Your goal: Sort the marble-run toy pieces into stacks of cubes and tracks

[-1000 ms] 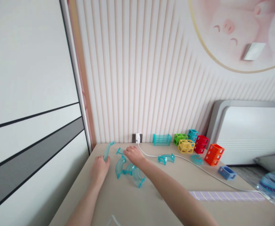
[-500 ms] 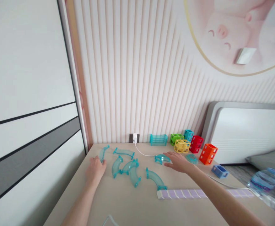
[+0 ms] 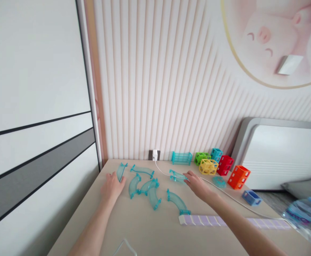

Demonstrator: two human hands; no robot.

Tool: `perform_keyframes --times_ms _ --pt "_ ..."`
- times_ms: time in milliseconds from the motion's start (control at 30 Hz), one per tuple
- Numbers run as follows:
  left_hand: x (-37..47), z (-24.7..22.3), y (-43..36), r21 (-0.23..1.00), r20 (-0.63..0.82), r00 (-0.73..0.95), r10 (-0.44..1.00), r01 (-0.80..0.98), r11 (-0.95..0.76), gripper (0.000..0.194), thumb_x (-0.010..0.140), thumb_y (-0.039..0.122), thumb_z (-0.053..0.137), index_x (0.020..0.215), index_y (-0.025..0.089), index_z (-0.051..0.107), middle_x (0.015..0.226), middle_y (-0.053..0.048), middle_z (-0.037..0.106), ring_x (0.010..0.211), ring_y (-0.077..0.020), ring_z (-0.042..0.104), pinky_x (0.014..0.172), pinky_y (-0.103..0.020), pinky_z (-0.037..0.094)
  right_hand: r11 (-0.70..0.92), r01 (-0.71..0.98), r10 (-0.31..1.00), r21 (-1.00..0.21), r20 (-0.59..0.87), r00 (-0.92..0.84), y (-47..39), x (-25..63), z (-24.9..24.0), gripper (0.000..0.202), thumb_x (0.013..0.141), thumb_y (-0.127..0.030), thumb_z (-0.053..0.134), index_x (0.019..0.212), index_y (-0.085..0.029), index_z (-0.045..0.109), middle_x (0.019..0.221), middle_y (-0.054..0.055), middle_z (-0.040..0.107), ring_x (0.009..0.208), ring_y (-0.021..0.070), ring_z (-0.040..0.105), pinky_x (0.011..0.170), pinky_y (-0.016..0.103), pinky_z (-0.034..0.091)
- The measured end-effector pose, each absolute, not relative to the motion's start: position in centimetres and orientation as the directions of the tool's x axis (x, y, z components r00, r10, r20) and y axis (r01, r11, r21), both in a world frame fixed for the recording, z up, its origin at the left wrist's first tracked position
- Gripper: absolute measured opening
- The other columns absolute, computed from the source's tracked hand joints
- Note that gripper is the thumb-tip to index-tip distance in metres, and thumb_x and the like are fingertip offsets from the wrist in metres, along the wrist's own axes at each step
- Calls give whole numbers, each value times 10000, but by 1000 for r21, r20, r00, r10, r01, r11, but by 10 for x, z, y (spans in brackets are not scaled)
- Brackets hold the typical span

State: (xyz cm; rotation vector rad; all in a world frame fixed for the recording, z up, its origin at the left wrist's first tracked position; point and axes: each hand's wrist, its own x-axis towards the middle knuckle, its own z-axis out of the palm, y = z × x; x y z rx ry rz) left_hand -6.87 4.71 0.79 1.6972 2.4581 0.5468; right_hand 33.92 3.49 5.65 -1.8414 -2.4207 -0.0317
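Observation:
At the left of the table, my left hand [image 3: 113, 185] is closed around the near end of a translucent teal track piece [image 3: 121, 171], which tilts up from the tabletop. My right hand [image 3: 198, 185] pinches the right end of another teal track piece [image 3: 177, 176], beside the white charging cable [image 3: 162, 171]; its fingertips are partly hidden. Between the hands lie several curved teal track pieces, including a gently bent one [image 3: 142, 172], a joined cluster [image 3: 153, 195] and a lone curve [image 3: 177, 201].
A purple-and-white strip [image 3: 211, 220] lies near the front right. Along the back stand a teal frame [image 3: 181, 158] and green [image 3: 202, 158], yellow [image 3: 208, 166], red [image 3: 225, 165] and orange [image 3: 239, 177] blocks. A blue block [image 3: 251, 197] sits at the right, with a water bottle [image 3: 301, 211] beyond.
The right-hand track piece has turned and shifted slightly left, and my right fingers have closed on its end. The left-hand piece tilts more. The whole view has shifted slightly.

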Motion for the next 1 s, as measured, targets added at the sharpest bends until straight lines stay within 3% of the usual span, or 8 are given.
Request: perform_keyframes --times_ms 233,500,667,800,900,1000 --pt "-70 6 50 359 100 -360 928 882 304 539 967 516 357 1192 101 617 1241 -246 611 997 -382 691 804 -475 539 238 965 969 -114 90 -229 17 296 57 265 951 -144 519 1098 -190 734 1125 102 667 970 214 701 862 282 500" --pt "-70 7 48 344 74 -357 931 885 312 569 961 538 328 1216 112 605 1248 -244 615 1011 -401 692 819 -494 534 265 952 951 -154 205 -231 23 231 69 284 1019 -240 491 1211 -203 698 1165 103 692 1062 228 691 875 281 495" --pt "-70 10 47 329 64 -356 932 890 317 558 955 530 340 1226 128 617 1247 -241 634 1016 -402 698 812 -488 540 398 911 896 -110 259 -361 39 173 67 242 1031 -283 507 1148 -215 708 1140 74 699 1065 234 673 858 287 502" --pt "-73 7 50 324 79 -348 934 895 306 556 941 530 366 1231 136 629 1243 -245 645 998 -408 705 799 -498 546 577 815 788 -41 289 -543 37 144 65 246 1027 -356 540 1217 -275 674 1231 17 690 1137 204 624 989 287 456" --pt "-75 7 51 321 67 -354 933 893 316 538 935 522 371 1208 148 646 1233 -238 653 977 -397 711 784 -488 549 655 756 715 2 322 -620 30 158 69 297 1026 -407 525 1288 -310 626 1304 7 664 1187 190 583 1059 292 409" --pt "-74 9 50 306 55 -348 936 898 316 557 944 533 351 1201 141 651 1216 -234 654 947 -387 717 770 -468 548 610 792 735 11 366 -571 27 211 76 259 1013 -325 528 1231 -286 661 1212 39 699 1132 187 599 1051 303 407"
